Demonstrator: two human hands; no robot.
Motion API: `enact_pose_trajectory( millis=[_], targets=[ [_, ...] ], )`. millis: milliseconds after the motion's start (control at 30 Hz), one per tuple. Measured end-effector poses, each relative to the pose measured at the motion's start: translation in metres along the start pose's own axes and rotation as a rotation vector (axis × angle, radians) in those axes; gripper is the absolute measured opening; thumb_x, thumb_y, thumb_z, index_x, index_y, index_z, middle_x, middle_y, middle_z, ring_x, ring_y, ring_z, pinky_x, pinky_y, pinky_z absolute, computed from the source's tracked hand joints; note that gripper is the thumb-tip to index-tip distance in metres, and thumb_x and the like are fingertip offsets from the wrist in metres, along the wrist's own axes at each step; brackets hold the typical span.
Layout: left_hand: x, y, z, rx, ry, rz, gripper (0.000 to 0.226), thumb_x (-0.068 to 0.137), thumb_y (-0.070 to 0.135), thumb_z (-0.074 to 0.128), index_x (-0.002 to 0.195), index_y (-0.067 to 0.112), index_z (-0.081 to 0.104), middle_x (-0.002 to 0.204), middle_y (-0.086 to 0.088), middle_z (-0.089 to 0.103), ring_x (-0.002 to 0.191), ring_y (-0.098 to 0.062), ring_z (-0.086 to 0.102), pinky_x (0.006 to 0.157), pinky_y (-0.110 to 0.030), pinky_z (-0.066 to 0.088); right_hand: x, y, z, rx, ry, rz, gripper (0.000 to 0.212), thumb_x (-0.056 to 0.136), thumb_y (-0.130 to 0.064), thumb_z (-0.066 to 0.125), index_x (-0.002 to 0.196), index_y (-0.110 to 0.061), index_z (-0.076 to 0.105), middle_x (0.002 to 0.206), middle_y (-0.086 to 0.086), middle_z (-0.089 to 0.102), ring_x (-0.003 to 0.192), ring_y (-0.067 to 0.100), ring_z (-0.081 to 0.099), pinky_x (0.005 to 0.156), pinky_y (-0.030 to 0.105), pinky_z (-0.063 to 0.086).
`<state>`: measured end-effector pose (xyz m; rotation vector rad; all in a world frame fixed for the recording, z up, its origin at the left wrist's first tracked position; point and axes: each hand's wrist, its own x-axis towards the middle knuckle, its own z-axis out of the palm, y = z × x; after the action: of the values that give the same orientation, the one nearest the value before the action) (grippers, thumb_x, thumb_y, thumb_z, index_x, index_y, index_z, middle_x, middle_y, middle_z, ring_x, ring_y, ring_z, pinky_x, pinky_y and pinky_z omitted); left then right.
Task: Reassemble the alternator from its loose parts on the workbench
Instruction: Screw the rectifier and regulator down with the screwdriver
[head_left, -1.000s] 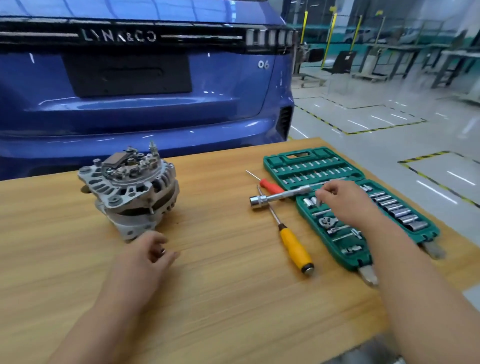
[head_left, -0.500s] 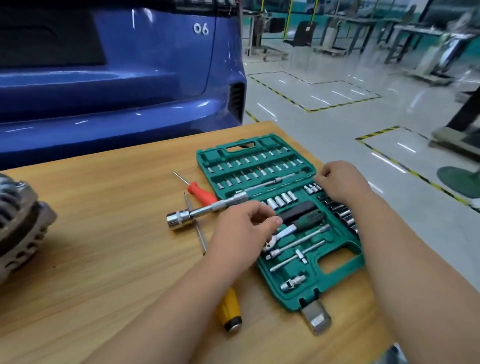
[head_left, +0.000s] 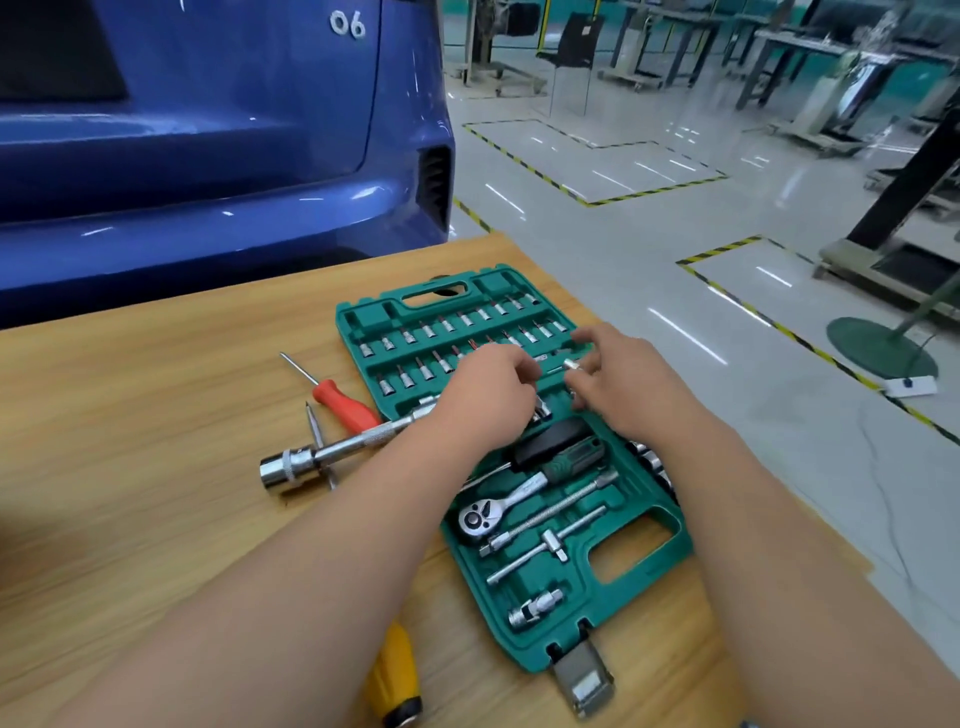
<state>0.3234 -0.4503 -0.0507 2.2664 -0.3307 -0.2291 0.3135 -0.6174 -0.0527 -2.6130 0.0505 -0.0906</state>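
The alternator is out of view. Both hands are over the open green socket set case (head_left: 644, 540) on the wooden workbench (head_left: 156, 415). My right hand (head_left: 618, 384) pinches a small silver socket (head_left: 573, 365) between thumb and forefinger above the middle of the case. My left hand (head_left: 485, 397) hovers just left of it with fingers curled; what they touch is hidden. A long chrome socket bar (head_left: 322, 452) lies with its far end under my left hand.
A red-handled screwdriver (head_left: 345, 402) and a yellow-handled one (head_left: 395, 675) lie left of the case. A ratchet (head_left: 498, 504), an extension and a T-bar sit in the case's near half. A blue car (head_left: 208, 130) stands behind the bench; the bench edge runs at right.
The view has swung right, off the alternator. My left hand moved from the alternator to the case. My right hand moved inward and lifted a small socket.
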Motion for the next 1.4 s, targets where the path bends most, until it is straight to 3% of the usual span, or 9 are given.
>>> enact_pose_trajectory(
  millis=[100, 200, 333, 467, 667, 867, 1100, 1267, 1400],
  targets=[
    [0.007, 0.002, 0.007, 0.021, 0.016, 0.028, 0.014, 0.09, 0.023, 0.064, 0.104, 0.024, 0.064, 0.095, 0.005, 0.066, 0.082, -0.013, 0.06, 0.069, -0.024, 0.044, 0.001, 0.0, -0.005, -0.054, 0.012, -0.03, 0.009, 0.088, -0.029, 0.066, 0.085, -0.028, 0.057, 0.068, -0.01, 0.063, 0.066, 0.008, 0.062, 0.062, 0.029, 0.048],
    [0.013, 0.003, 0.013, 0.09, 0.024, 0.082, 0.004, 0.088, 0.028, 0.067, 0.087, 0.026, 0.063, 0.085, 0.008, 0.064, 0.081, -0.015, 0.059, 0.063, -0.024, 0.042, 0.004, 0.0, -0.01, -0.123, -0.094, -0.054, 0.008, 0.087, -0.024, 0.063, 0.084, -0.025, 0.07, 0.077, -0.011, 0.065, 0.078, 0.014, 0.061, 0.072, 0.031, 0.05],
    [0.013, -0.005, 0.026, 0.07, 0.062, 0.137, 0.007, 0.089, 0.028, 0.066, 0.087, 0.024, 0.071, 0.09, 0.0, 0.069, 0.095, -0.021, 0.058, 0.082, -0.036, 0.048, 0.009, -0.001, -0.007, -0.179, -0.189, -0.078, 0.022, 0.089, -0.019, 0.055, 0.079, -0.031, 0.071, 0.078, -0.004, 0.068, 0.077, 0.02, 0.061, 0.068, 0.034, 0.051],
    [0.013, -0.011, 0.034, 0.208, 0.17, 0.23, 0.014, 0.092, 0.031, 0.062, 0.097, 0.024, 0.073, 0.095, 0.005, 0.055, 0.101, -0.023, 0.041, 0.087, -0.037, 0.037, 0.008, 0.003, 0.002, -0.114, -0.076, -0.084, 0.02, 0.09, -0.016, 0.056, 0.105, -0.025, 0.067, 0.082, -0.016, 0.058, 0.079, 0.008, 0.056, 0.067, 0.022, 0.042],
    [0.013, -0.015, 0.039, 0.318, 0.251, 0.22, 0.02, 0.093, 0.042, 0.058, 0.102, 0.027, 0.067, 0.106, 0.003, 0.052, 0.106, -0.022, 0.038, 0.088, -0.035, 0.029, 0.0, 0.01, 0.007, -0.105, -0.024, -0.107, 0.007, 0.089, -0.024, 0.062, 0.086, -0.03, 0.06, 0.093, -0.009, 0.051, 0.087, 0.011, 0.05, 0.075, 0.026, 0.037],
    [0.006, -0.012, 0.038, 0.522, 0.231, 0.308, 0.031, 0.099, 0.043, 0.045, 0.108, 0.026, 0.07, 0.11, 0.003, 0.056, 0.107, -0.025, 0.041, 0.084, -0.036, 0.028, -0.008, 0.005, 0.007, -0.264, -0.006, -0.116, 0.02, 0.094, -0.03, 0.055, 0.102, -0.023, 0.072, 0.105, 0.001, 0.052, 0.099, 0.019, 0.052, 0.084, 0.035, 0.045],
    [-0.002, -0.003, 0.02, 0.63, 0.09, 0.306, 0.035, 0.096, 0.015, 0.046, 0.127, 0.023, 0.057, 0.126, -0.003, 0.051, 0.114, -0.028, 0.041, 0.09, -0.039, 0.036, -0.02, -0.011, 0.01, -0.561, -0.027, -0.053, 0.028, 0.096, -0.027, 0.042, 0.106, -0.022, 0.068, 0.107, 0.004, 0.049, 0.095, 0.024, 0.052, 0.07, 0.034, 0.04],
    [-0.052, -0.065, -0.046, 0.569, 0.433, 0.168, 0.037, 0.093, 0.029, 0.056, 0.13, 0.026, 0.056, 0.122, 0.0, 0.058, 0.111, -0.025, 0.048, 0.094, -0.04, 0.041, -0.043, -0.012, -0.002, -0.206, 0.068, 0.019, 0.037, 0.099, -0.024, 0.044, 0.135, -0.024, 0.053, 0.134, 0.0, 0.052, 0.114, 0.021, 0.054, 0.092, 0.035, 0.045],
    [-0.088, -0.122, -0.075, 0.491, 0.194, 0.023, 0.036, 0.095, 0.044, 0.052, 0.126, 0.027, 0.057, 0.117, -0.001, 0.058, 0.11, -0.026, 0.05, 0.091, -0.04, 0.044, -0.062, -0.035, 0.009, -0.114, 0.049, 0.017, 0.033, 0.1, -0.025, 0.045, 0.131, -0.022, 0.056, 0.133, 0.0, 0.056, 0.113, 0.019, 0.055, 0.093, 0.033, 0.043]
  ],
)
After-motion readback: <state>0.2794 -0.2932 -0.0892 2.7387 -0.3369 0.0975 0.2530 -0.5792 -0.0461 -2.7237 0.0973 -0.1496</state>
